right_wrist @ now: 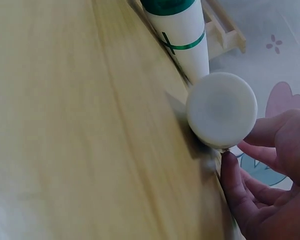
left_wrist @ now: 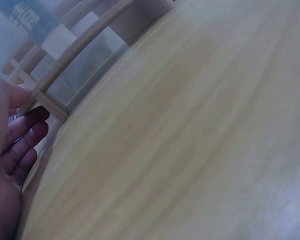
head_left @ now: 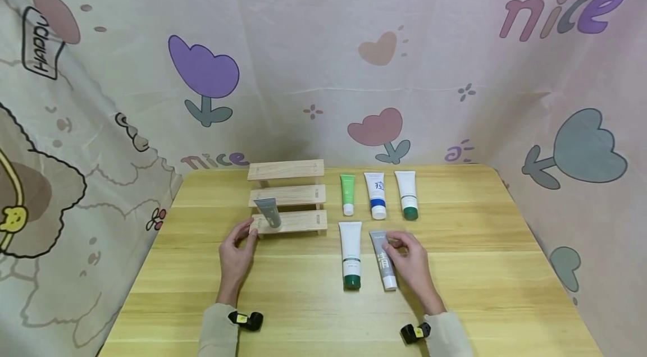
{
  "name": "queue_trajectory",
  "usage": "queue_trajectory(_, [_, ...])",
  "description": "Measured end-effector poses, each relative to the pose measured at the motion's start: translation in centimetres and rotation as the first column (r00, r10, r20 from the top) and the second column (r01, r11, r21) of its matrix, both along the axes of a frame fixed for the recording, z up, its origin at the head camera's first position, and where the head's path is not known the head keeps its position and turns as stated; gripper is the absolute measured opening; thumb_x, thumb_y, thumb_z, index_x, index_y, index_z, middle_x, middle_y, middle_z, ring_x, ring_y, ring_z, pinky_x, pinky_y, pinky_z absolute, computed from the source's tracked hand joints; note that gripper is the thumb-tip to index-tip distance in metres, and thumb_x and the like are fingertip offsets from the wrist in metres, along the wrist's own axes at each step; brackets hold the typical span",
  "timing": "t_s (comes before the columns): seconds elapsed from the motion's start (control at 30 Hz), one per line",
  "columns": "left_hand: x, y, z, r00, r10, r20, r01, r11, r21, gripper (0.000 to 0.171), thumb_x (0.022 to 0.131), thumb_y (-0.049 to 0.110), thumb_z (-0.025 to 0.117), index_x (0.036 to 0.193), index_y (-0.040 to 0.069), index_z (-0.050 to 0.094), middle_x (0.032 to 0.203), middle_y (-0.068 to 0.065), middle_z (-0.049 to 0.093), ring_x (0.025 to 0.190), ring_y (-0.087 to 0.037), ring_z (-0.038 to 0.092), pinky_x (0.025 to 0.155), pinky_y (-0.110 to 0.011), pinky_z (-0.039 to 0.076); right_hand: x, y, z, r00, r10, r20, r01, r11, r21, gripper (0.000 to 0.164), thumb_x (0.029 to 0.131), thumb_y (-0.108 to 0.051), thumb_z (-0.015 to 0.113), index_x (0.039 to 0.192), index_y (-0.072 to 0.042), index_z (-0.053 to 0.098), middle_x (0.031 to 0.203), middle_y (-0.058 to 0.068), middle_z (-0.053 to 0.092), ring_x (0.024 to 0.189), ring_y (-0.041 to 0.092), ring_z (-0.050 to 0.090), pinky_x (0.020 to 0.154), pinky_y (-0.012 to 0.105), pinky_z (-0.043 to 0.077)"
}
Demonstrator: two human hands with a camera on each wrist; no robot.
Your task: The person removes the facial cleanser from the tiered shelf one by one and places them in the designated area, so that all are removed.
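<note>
My left hand pinches the left end of the lowest step of a three-tier wooden display stand; the left wrist view has the thumb above the board and fingers below it. On that step a small grey squeeze tube stands cap down, leaning a little. My right hand pinches another grey squeeze tube by its side, near the tabletop. Its round white cap faces the right wrist camera. Just left of it lies a large white tube with a green cap.
Behind the right hand lie a green tube, a white and blue tube and a white tube with a green cap. A printed cloth hangs along the back of the wooden table.
</note>
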State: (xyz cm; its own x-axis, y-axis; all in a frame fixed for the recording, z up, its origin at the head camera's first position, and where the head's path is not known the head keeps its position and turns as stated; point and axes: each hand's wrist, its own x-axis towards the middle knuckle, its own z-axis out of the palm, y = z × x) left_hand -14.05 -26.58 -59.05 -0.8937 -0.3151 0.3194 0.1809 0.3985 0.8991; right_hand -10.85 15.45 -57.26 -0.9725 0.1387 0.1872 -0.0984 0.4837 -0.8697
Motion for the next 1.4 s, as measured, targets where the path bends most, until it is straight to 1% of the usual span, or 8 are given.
queue_trajectory(0.17, [0.0, -0.1, 0.1, 1.000, 0.004, -0.002, -0.004, 1.000, -0.006, 0.027, 0.096, 0.010, 0.073, 0.124, 0.011, 0.074, 0.107, -0.009, 0.076, 0.092, -0.007, 0.066, 0.083, -0.018, 0.046, 0.1, -0.1, -0.1, 0.999, 0.003, -0.038, -0.003, 1.000, 0.004, 0.017, 0.089, -0.002, 0.079, 0.105, -0.004, 0.075, 0.104, 0.010, 0.070, 0.086, 0.021, 0.065, 0.069, 0.023, 0.055])
queue_trajectory(0.33, [0.1, 0.0, 0.1, 1.000, 0.002, 0.001, -0.002, 1.000, -0.005, 0.027, 0.096, 0.010, 0.074, 0.123, 0.010, 0.074, 0.106, -0.008, 0.077, 0.091, -0.005, 0.066, 0.083, -0.018, 0.047, 0.2, -0.1, -0.2, 0.999, -0.004, -0.039, 0.004, 1.000, 0.001, 0.016, 0.089, 0.000, 0.078, 0.104, -0.005, 0.075, 0.105, 0.009, 0.069, 0.085, 0.020, 0.065, 0.069, 0.023, 0.055])
queue_trajectory(0.47, [0.1, 0.1, 0.2, 1.000, -0.005, -0.005, 0.005, 1.000, -0.006, 0.027, 0.096, 0.010, 0.074, 0.123, 0.009, 0.074, 0.106, -0.008, 0.077, 0.091, -0.005, 0.066, 0.083, -0.020, 0.048, 0.3, -0.1, 0.2, 1.000, -0.017, -0.025, 0.016, 0.999, -0.040, 0.017, 0.089, 0.001, 0.077, 0.105, -0.004, 0.075, 0.106, 0.009, 0.069, 0.086, 0.020, 0.065, 0.069, 0.023, 0.056])
queue_trajectory(0.63, [0.0, 0.1, 0.2, 1.000, -0.011, -0.011, 0.011, 1.000, -0.007, 0.027, 0.096, 0.011, 0.074, 0.123, 0.009, 0.074, 0.105, -0.007, 0.077, 0.091, -0.007, 0.066, 0.082, -0.020, 0.048, 0.3, -0.2, 1.3, 1.000, -0.022, -0.015, 0.020, 0.994, -0.110, 0.019, 0.091, 0.004, 0.074, 0.109, -0.003, 0.073, 0.109, 0.012, 0.068, 0.087, 0.024, 0.065, 0.065, 0.025, 0.057])
queue_trajectory(0.77, [0.0, 0.1, 0.2, 1.000, -0.006, -0.004, 0.006, 1.000, -0.009, 0.027, 0.096, 0.012, 0.074, 0.123, 0.011, 0.074, 0.107, -0.007, 0.077, 0.091, -0.006, 0.066, 0.083, -0.020, 0.047, 0.2, -0.6, 2.8, 0.999, 0.014, -0.048, -0.023, 0.980, -0.196, 0.021, 0.093, 0.005, 0.071, 0.114, 0.002, 0.071, 0.114, 0.018, 0.067, 0.092, 0.031, 0.066, 0.064, 0.030, 0.060])
queue_trajectory(0.87, [0.1, 0.1, 0.2, 1.000, 0.000, 0.007, 0.000, 1.000, -0.005, 0.027, 0.096, 0.013, 0.074, 0.123, 0.012, 0.074, 0.108, -0.007, 0.076, 0.092, -0.006, 0.066, 0.084, -0.020, 0.047, 0.1, -1.2, 4.0, 0.994, 0.061, -0.086, -0.079, 0.971, -0.224, 0.022, 0.094, 0.005, 0.071, 0.116, 0.003, 0.070, 0.116, 0.019, 0.068, 0.094, 0.033, 0.066, 0.068, 0.029, 0.059])
queue_trajectory(1.2, [0.2, 0.1, 0.3, 1.000, -0.005, 0.006, 0.005, 1.000, 0.000, 0.027, 0.097, 0.013, 0.074, 0.124, 0.011, 0.074, 0.108, -0.007, 0.076, 0.093, -0.006, 0.066, 0.085, -0.021, 0.048, -0.8, -4.3, 6.6, 0.976, 0.171, -0.137, -0.207, 0.924, -0.323, 0.029, 0.096, -0.001, 0.071, 0.124, 0.000, 0.067, 0.118, 0.012, 0.069, 0.098, 0.027, 0.066, 0.071, 0.026, 0.058])
queue_trajectory(1.4, [0.1, 0.0, 0.2, 1.000, -0.007, 0.010, 0.007, 1.000, 0.002, 0.027, 0.097, 0.014, 0.074, 0.124, 0.011, 0.074, 0.107, -0.007, 0.076, 0.093, -0.007, 0.066, 0.083, -0.020, 0.047, -1.4, -6.8, 8.0, 0.959, 0.227, -0.171, -0.272, 0.906, -0.323, 0.032, 0.097, -0.005, 0.071, 0.128, -0.006, 0.065, 0.120, 0.011, 0.069, 0.100, 0.028, 0.066, 0.075, 0.029, 0.059])
